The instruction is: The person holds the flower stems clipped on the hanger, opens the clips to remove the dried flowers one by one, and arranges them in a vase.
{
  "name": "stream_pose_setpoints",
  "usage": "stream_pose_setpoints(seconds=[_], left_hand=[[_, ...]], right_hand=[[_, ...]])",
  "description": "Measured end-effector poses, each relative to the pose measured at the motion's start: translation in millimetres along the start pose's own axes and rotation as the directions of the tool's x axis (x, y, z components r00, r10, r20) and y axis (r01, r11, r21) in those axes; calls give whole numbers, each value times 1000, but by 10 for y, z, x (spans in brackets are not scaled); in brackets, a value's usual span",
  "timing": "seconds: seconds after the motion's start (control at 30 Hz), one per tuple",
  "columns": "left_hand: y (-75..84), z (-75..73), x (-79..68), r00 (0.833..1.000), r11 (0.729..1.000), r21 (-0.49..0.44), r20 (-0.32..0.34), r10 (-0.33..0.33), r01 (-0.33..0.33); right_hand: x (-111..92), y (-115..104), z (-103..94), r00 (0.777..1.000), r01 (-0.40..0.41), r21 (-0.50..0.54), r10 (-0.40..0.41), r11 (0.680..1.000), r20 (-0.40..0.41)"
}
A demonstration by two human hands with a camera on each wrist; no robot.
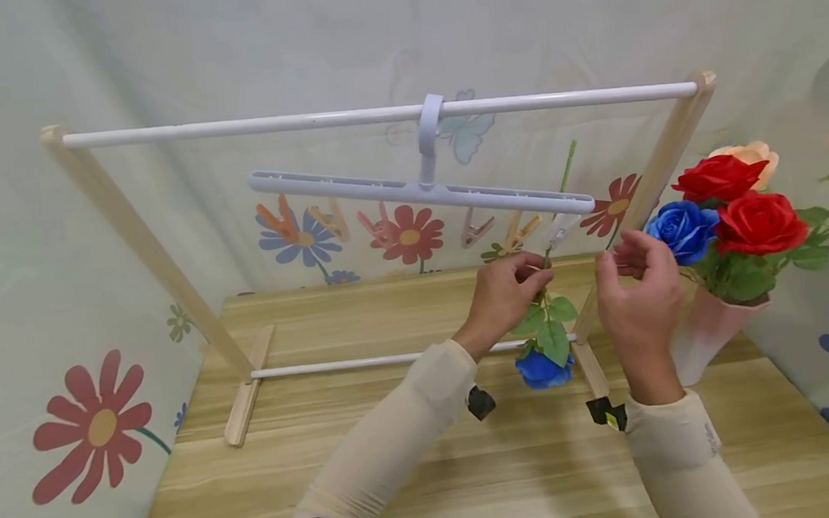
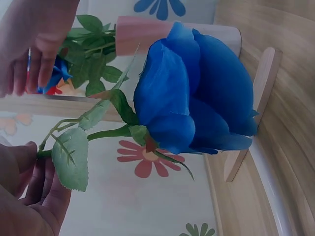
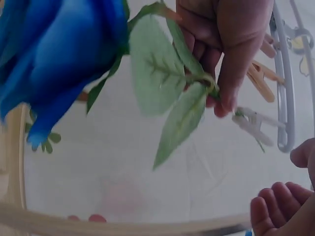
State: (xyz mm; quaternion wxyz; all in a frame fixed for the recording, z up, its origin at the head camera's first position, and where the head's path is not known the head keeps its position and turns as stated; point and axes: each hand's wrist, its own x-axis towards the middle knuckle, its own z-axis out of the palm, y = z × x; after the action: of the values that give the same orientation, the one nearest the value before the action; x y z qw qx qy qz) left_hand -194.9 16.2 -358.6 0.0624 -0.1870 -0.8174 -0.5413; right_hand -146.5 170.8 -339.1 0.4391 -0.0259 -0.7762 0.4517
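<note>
An artificial blue rose (image 1: 543, 369) hangs head down below the right end of a pale hanger (image 1: 381, 191). My left hand (image 1: 505, 294) pinches its stem just above the leaves, as the left wrist view shows with the rose bloom (image 2: 192, 93) close up. A white clothespin (image 3: 253, 123) on the hanger meets the stem right above my fingertips. My right hand (image 1: 639, 299) is apart from the stem, its fingers loosely bent and holding nothing, between the hanger's end and the vase of roses.
The hanger hooks over the white top rod (image 1: 246, 126) of a wooden-legged rack. Several coloured clothespins, one orange (image 1: 278, 220), hang along it. At the right stands a pink vase (image 1: 722, 326) with red roses (image 1: 762, 223) and another blue rose (image 1: 683, 232). Wooden tabletop (image 1: 472, 464) lies beneath.
</note>
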Motion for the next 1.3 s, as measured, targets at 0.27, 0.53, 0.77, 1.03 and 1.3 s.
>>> stream_pose_setpoints(seconds=[0.27,0.53,0.77,1.03,1.3], left_hand=[[53,0,-54,999,999,28,5,-44,44],[60,8,-107,999,998,45,17,-38,38],[70,-18,-120,1000,998,68,12,-14,13],[61,-29,-123,1000,997,81,26,-8,5],[62,-30,-126,999,997,76,33,-10,8]], right_hand=[[61,-151,226,983,-91,-16,92,996,161],[52,-187,318,983,-127,7,125,992,134],[35,-198,364,984,-121,18,118,992,134],[35,-172,394,994,-96,80,91,992,57],[9,-158,404,996,-88,119,85,989,28]])
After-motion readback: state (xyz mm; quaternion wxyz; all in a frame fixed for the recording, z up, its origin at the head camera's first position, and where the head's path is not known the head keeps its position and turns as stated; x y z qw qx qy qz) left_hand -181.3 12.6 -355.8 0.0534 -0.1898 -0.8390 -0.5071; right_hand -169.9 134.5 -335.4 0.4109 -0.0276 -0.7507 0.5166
